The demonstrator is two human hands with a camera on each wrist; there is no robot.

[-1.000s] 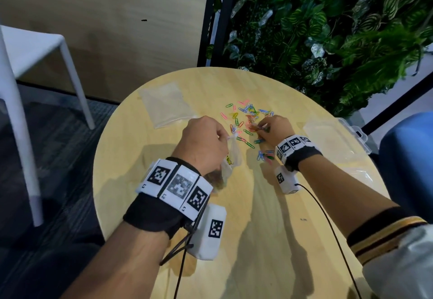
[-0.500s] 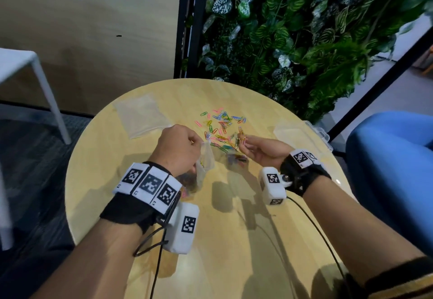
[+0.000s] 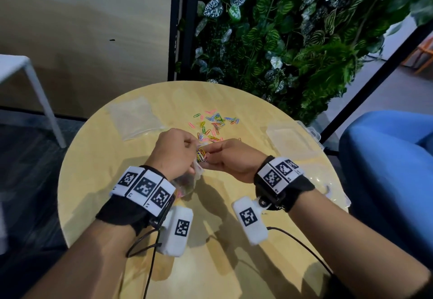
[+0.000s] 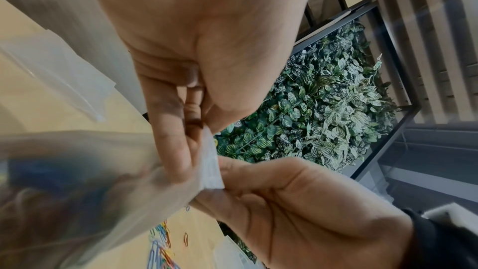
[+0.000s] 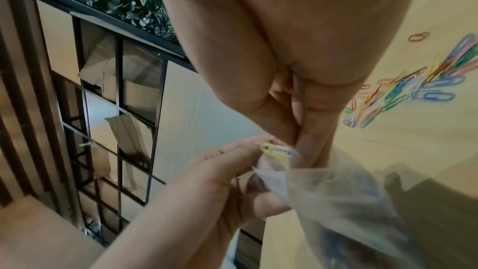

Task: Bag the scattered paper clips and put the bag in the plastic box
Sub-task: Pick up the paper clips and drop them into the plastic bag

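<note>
1. In the head view, the left hand (image 3: 172, 152) sits at the centre of the frame, its fingers curled around the mouth of a clear plastic bag (image 3: 187, 181); the bag hangs below the hand, above the round wooden counter (image 3: 98, 158).
2. The left wrist view shows the left hand's fingers (image 4: 170, 130) pinching the bag's white rim strip, with the bag's blurred body filling the lower left of that frame.
3. The right hand (image 3: 230, 159), just right of centre in the head view, pinches a small bunch of paper clips (image 3: 201, 156) between thumb and fingertips at the bag's opening.
4. In the right wrist view, a yellow clip and a pale one stick out from that pinch (image 5: 278, 149), just above the bag's mouth; the right hand's fingers (image 5: 310, 140) touch the bag's rim.
5. Coloured shapes show through the bag's lower part, too blurred to tell apart.
6. A loose scatter of coloured clips (image 3: 214, 124) lies on the counter above the hands in the head view.
7. A second flat clear bag (image 3: 133, 117) lies at the counter's upper left.
8. The clear plastic box (image 3: 293, 134) rests at the counter's right edge, well apart from the hands.
</note>
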